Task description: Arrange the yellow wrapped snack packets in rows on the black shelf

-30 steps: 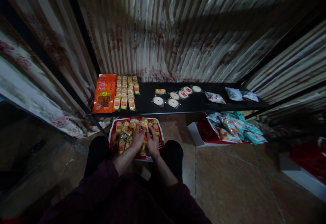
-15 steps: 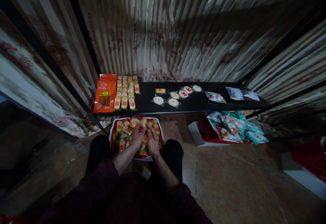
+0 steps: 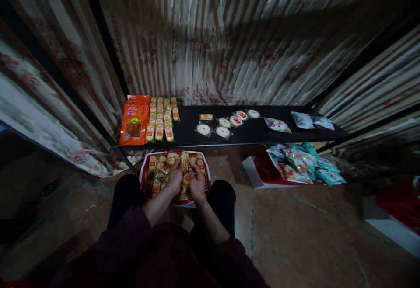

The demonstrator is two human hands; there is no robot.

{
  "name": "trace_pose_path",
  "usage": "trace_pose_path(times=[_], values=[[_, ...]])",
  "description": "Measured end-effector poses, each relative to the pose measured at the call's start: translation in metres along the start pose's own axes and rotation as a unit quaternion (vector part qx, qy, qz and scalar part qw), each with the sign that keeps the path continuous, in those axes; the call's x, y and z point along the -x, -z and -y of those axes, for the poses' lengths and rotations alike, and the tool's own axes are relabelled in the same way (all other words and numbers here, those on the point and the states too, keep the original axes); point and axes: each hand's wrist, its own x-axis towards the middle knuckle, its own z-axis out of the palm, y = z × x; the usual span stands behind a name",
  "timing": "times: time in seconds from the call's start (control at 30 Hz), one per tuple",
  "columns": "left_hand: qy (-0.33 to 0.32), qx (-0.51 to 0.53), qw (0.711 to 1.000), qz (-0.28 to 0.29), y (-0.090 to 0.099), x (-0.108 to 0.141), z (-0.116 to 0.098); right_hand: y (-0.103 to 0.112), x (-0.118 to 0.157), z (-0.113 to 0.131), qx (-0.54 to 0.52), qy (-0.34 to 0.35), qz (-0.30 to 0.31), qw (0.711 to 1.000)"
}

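Observation:
Over a red-and-white box (image 3: 141,178) between my knees, my two hands meet around a yellow wrapped snack pack (image 3: 184,160). My left hand (image 3: 175,178) closes on the pack's left side. My right hand (image 3: 197,185) grips it from the right, its fingertips partly hidden. The pack stands roughly upright between the fingers. More yellow snack packs of the same kind (image 3: 156,187) lie loosely in the box under and around my hands. On the black shelf just beyond, similar packs (image 3: 159,131) stand in close rows.
Orange snack bags (image 3: 134,124) lie at the left end of the black shelf (image 3: 187,134). Farther right are round white wrapped cakes (image 3: 223,131), one single yellow pack (image 3: 206,116) and several pouches (image 3: 277,125). Another box (image 3: 252,172) of bags stands on the floor at right. A striped curtain hangs behind.
The snack pack between my hands has turned more upright and shows more of its side. Both hands have shifted only slightly; the shelf goods are the same.

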Motion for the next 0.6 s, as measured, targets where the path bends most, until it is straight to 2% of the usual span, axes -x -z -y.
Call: trace_pose_path(times=[0.07,0.17,0.3,0.43,0.6], values=[[0.002,0.010,1.000,0.004,0.001,-0.003,0.003,0.000,0.000,-0.001,0.005,-0.008,0.003,1.000],[0.022,0.028,0.999,-0.020,0.001,-0.008,0.009,-0.001,0.000,-0.003,0.017,-0.026,0.002,1.000],[0.052,0.095,0.994,-0.028,-0.001,-0.010,0.011,-0.002,0.000,0.001,0.019,-0.059,0.005,0.998],[0.083,0.161,0.983,-0.018,-0.007,-0.007,0.005,-0.002,-0.001,0.012,0.030,-0.048,0.002,0.998],[0.112,0.143,0.983,-0.037,-0.014,-0.004,-0.002,-0.002,-0.005,0.027,0.065,-0.033,0.016,0.997]])
